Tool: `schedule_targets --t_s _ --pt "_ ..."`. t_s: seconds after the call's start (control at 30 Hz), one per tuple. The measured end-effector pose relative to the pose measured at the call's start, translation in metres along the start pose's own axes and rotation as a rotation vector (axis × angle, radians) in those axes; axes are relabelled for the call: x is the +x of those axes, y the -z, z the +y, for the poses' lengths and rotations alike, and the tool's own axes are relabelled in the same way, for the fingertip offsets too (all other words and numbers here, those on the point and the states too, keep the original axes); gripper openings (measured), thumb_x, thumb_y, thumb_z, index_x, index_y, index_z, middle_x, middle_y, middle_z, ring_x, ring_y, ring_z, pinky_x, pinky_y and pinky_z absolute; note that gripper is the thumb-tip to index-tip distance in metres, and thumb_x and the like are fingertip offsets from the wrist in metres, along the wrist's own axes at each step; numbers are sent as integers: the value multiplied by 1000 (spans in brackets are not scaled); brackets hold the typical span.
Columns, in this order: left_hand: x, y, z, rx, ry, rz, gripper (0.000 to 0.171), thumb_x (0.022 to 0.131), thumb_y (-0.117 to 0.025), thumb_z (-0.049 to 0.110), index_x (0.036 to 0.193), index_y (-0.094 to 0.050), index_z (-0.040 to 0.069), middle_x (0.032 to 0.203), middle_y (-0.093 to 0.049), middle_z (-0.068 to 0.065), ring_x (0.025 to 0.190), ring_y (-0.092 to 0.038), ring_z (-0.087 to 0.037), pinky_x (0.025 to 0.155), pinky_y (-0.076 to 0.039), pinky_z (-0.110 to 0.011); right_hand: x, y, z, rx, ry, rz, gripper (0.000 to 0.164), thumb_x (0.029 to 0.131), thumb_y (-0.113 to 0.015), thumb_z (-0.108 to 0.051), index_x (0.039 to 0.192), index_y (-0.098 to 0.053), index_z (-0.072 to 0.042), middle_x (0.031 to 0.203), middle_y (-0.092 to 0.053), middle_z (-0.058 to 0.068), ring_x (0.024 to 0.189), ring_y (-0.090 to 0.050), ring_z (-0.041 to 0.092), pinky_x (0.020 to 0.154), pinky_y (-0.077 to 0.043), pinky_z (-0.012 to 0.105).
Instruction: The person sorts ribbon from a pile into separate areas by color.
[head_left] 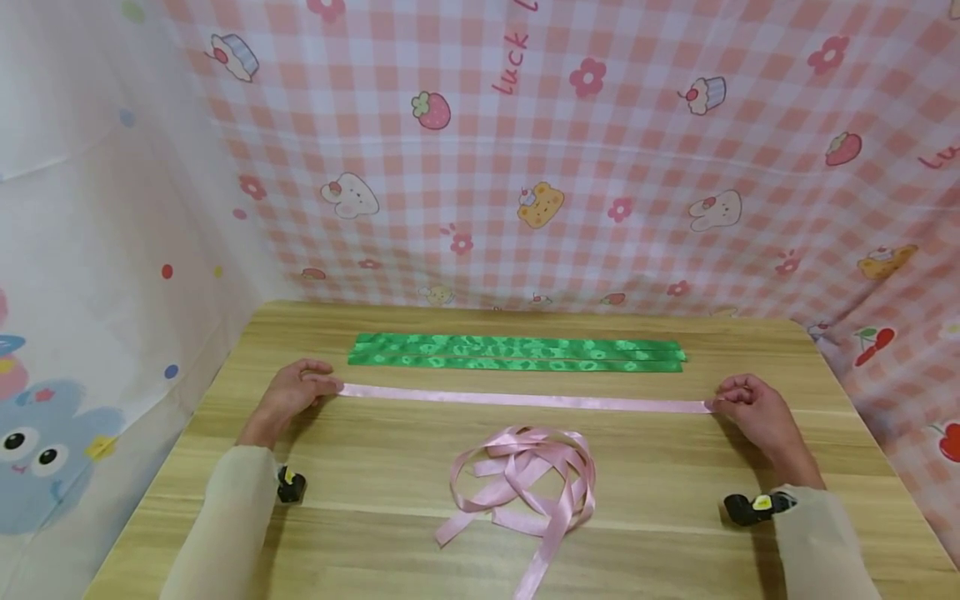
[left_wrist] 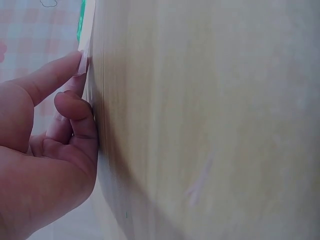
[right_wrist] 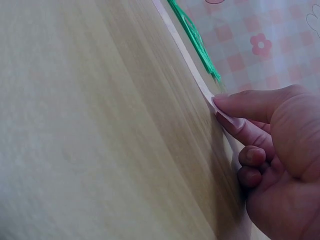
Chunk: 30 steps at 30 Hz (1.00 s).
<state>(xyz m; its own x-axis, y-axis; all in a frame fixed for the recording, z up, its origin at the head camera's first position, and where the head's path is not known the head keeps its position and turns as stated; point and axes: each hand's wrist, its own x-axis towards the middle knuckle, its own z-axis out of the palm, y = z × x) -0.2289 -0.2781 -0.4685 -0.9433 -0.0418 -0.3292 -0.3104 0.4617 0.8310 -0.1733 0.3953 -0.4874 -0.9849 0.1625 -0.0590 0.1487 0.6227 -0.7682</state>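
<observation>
A narrow pink satin ribbon (head_left: 525,400) stretches straight across the wooden table. Its left end is pinched between thumb and finger of my left hand (head_left: 296,390); the left wrist view shows that ribbon end (left_wrist: 84,62) at the fingertips. My right hand (head_left: 757,412) pinches the other end, and in the right wrist view the ribbon (right_wrist: 187,55) runs away from the thumb and forefinger. Just behind it lie green patterned ribbon strips (head_left: 517,353), side by side and parallel to it. Nearer me sits a loose, tangled heap of pink ribbon (head_left: 555,500), its tail running toward the front.
The light wooden table (head_left: 375,517) has a rounded far edge. A pink checked cloth (head_left: 480,167) hangs behind it, and a white printed cloth (head_left: 82,208) hangs at the left. Black wrist cameras sit at both sleeves (head_left: 232,500).
</observation>
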Motion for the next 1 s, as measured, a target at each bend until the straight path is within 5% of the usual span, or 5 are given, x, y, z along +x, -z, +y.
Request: schedule_targets --t_s 0.27,0.57,0.73,0.87,1.0 --pt "-3 0 2 -14 -6 3 48 92 -71 19 129 -50 -1 89 -73 12 78 -56 -5 69 -47 -22 -1 -1 -2 11 -6 3 30 93 -69 -12 113 -53 2 79 -63 -14 72 -54 -3 63 -45 16" --pt "-6 6 -3 -30 -51 -37 58 91 -74 22 135 -45 -3 99 -75 8 82 -60 -2 72 -49 -22 -2 -1 -4 -13 12 -24 33 93 -68 -10 117 -49 3 88 -69 2 74 -58 -8 65 -46 15" --pt "-15 14 -9 -67 -104 -69 63 95 -68 21 144 -38 -5 131 -62 -19 92 -62 3 82 -52 -21 -5 2 -11 -68 27 -32 54 91 -74 -23 125 -43 5 115 -59 22 94 -58 14 69 -45 17" --pt "-25 10 -3 -65 -133 -53 61 98 -65 22 146 -37 -4 141 -50 -28 93 -60 5 84 -53 -21 -12 -1 -26 -61 22 -49 62 94 -69 -28 132 -38 9 130 -44 33 114 -46 44 85 -46 40" --pt "-34 -14 16 -37 -191 -76 49 98 -63 17 139 -46 -4 131 -58 -26 95 -62 -2 83 -54 -26 -21 -15 -53 -64 102 -57 47 98 -63 -25 128 -45 7 127 -46 29 97 -49 36 74 -48 39"
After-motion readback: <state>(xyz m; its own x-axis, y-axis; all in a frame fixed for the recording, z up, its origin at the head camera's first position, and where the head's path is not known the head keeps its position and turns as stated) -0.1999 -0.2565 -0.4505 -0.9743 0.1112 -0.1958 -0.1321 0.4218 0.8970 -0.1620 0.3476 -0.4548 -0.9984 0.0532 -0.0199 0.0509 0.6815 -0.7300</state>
